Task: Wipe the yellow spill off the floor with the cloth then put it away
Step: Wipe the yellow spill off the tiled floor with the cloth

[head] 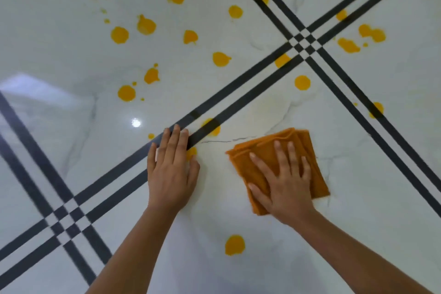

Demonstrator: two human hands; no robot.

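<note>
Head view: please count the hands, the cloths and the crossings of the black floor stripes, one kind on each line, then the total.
Cloths: 1, the orange cloth.
Hands: 2, the left hand flat on the floor, the right hand flat on the cloth.
Stripe crossings: 2, the far crossing and the near crossing.
Total: 5

One head cam only, worn by the person, looking steeply down and fwd at the floor (71,43) from close range; both forearms enter from the bottom edge. Wide-angle lens, edges slightly curved.
</note>
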